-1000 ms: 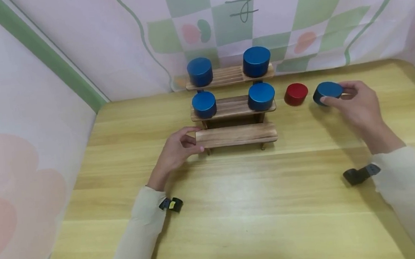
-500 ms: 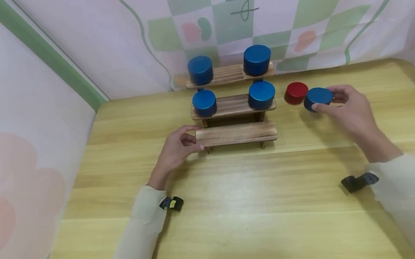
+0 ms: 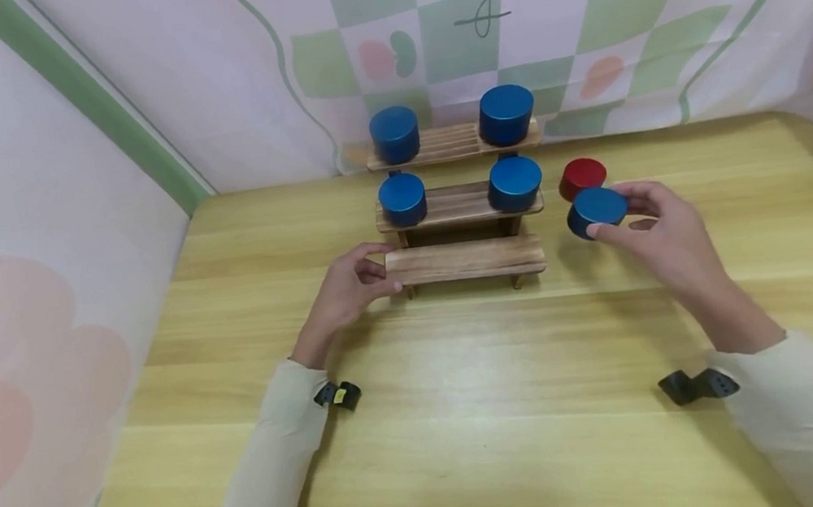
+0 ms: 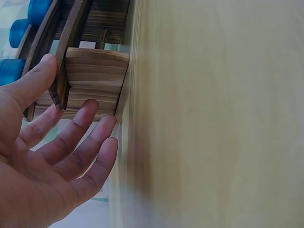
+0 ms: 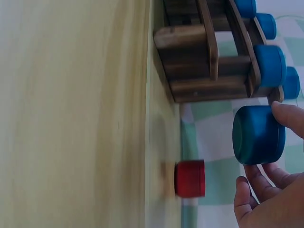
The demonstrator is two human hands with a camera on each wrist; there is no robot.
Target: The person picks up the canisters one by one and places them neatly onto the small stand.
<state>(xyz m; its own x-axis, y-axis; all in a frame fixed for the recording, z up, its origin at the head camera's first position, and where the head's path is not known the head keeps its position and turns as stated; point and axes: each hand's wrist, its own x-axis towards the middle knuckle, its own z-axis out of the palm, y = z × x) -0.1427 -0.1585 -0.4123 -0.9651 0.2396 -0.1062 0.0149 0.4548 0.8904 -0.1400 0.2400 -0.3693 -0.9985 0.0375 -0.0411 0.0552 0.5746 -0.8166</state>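
Observation:
My right hand pinches a blue round tin between thumb and fingers, above the table to the right of the wooden tiered stand. In the right wrist view this blue tin hangs clear of the tabletop. A red round tin stands on the table just behind it. My left hand holds the left end of the stand's lowest step, thumb at its front corner and index finger at its back corner. In the left wrist view the other fingers of the left hand extend beside the stand's end.
Two blue tins stand on the top step, one at the left and one at the right. The middle step bears two more, a left tin and a right tin. A checked cloth backdrop rises behind the wooden table.
My right hand has carried the blue tin left and toward the front, from beside the red tin to in front of it. My left hand stays at the stand's lowest step.

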